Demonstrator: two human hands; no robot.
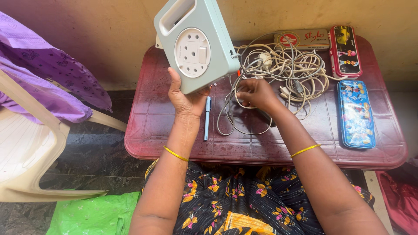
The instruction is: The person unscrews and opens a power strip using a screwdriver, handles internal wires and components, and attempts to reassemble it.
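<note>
Head view: your left hand grips the pale green extension box by its lower edge, fingers wrapped behind, thumb in front. Socket face toward you, handle slot up, long axis tilted slightly left. Rigid plastic, likely light but smooth. Your right hand pinches the limp white cord just beyond its fingertips.

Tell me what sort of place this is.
Probably a room at home, not a workshop: a low maroon plastic table against a plain wall, a plastic chair draped with purple cloth, and pencil cases beside tangled cords.
</note>
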